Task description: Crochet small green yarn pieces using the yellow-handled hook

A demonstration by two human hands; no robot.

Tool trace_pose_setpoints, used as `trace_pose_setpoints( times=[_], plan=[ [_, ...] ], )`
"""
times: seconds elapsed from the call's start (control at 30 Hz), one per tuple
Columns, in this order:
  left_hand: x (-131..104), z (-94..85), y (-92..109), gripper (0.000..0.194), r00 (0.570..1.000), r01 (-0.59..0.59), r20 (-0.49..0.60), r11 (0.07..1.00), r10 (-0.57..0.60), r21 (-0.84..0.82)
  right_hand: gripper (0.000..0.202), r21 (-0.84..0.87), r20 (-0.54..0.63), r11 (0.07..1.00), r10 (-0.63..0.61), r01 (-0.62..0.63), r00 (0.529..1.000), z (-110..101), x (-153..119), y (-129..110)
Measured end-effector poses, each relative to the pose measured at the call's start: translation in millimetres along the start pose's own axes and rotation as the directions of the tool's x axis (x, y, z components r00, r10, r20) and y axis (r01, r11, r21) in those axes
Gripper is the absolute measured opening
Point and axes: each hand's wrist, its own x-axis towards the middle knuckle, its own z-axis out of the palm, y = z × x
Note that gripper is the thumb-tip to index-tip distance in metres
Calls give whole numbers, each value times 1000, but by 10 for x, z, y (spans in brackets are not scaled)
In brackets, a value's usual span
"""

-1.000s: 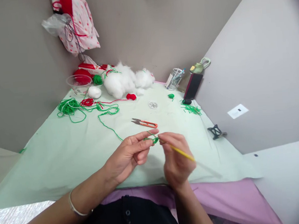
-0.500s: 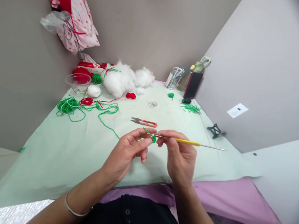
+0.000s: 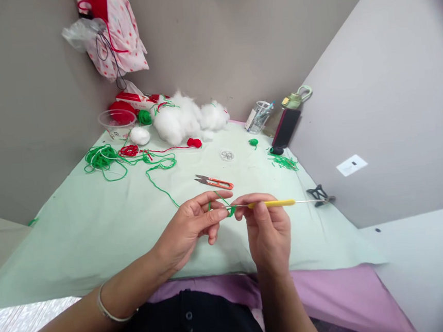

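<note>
My left hand pinches a small piece of green crochet work between thumb and fingers. Over its raised index finger runs green yarn, which trails back across the table to a loose green heap. In my right hand is a crochet hook with a yellow grip, held like a pencil and nearly level. The hook's left tip meets the green work; its other metal end points right. Just beyond my fingers lie orange-handled thread snips.
White stuffing is piled at the back, beside a clear plastic tub and a white ball. At the right stand a pen cup, a phone and a black claw clip. Green yarn scraps lie near the phone.
The crochet hook has swung from sloping down to the right to nearly level. My right hand has turned slightly with it; my left hand holds almost the same place.
</note>
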Motion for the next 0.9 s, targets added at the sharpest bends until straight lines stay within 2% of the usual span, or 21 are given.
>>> trace_pose_setpoints(
  times=[0.07,0.17,0.23,0.3,0.33,0.37,0.4,0.47,0.53,0.6,0.7,0.8,0.9],
  plan=[
    [-5,-11,15,28,1000,-18,4,1000,18,24,23,-21,20,1000,-17,18,1000,-17,0,-38],
    [-20,-14,12,31,995,-93,-28,991,96,97,23,-273,69,945,-170,182,983,-32,-39,-72],
    [-27,-9,-3,37,990,-129,-47,984,136,123,25,-468,208,787,-343,401,916,-35,-78,-54],
    [-22,-5,-15,43,992,-108,-51,991,112,79,31,-573,357,564,-481,594,801,-29,-109,-16],
    [-14,-6,-17,44,996,-72,-44,997,73,34,34,-600,394,485,-514,637,762,-23,-118,0],
    [-4,-9,-15,43,999,-22,-28,1000,22,-16,35,-616,393,456,-529,642,752,-17,-121,11],
    [7,-14,-9,42,999,30,-9,998,-30,-61,35,-616,355,489,-528,618,772,-10,-118,13],
    [25,-22,7,36,995,95,26,988,-93,-122,30,-530,196,685,-474,499,859,4,-97,-5],
    [28,-22,17,32,997,80,32,987,-76,-138,27,-332,45,875,-358,352,933,19,-67,-39],
    [16,-8,14,32,1000,20,17,993,-18,-116,26,-193,16,949,-252,250,968,36,-40,-68],
    [-7,27,-8,33,999,-34,8,999,34,-41,23,-236,96,940,-231,247,968,63,-35,-84],
    [-10,54,-27,35,998,-54,-35,998,55,14,28,-338,119,887,-291,314,949,84,-70,-52],
    [17,55,-40,40,995,-53,-85,999,52,-12,37,-490,183,744,-422,455,888,86,-114,19]
  ],
)
